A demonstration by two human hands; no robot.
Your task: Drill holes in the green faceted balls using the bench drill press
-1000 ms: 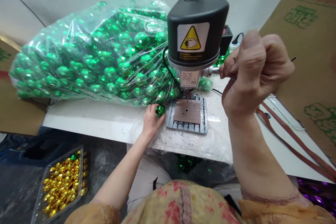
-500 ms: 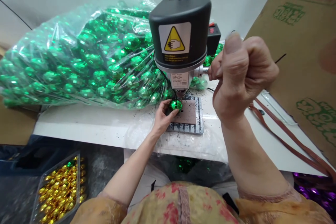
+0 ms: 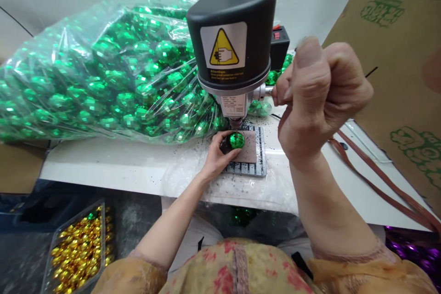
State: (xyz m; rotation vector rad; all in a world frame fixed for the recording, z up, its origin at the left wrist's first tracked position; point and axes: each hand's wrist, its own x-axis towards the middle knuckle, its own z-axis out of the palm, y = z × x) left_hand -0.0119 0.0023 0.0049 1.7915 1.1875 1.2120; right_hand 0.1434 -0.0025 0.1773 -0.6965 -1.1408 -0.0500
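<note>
Under the chuck of a small black bench drill press, a shiny green faceted ball rests on a brown board. My left hand curls around the ball's left side, thumb in front and fingers behind. On the right, my right hand is closed in a fist around the drill press's feed lever; most of the lever is hidden by the fingers. The board lies on the grey slotted base plate, which is sprinkled with dark shavings.
A big clear bag of green faceted balls fills the table's left. A cardboard box leans at the right, near brown straps. Below left, a clear tub holds gold balls. Purple shiny things show at lower right.
My left hand has shifted the green ball slightly right and turned it. My right hand stays closed on the lever, nearly unmoved. The view has shifted a little.
</note>
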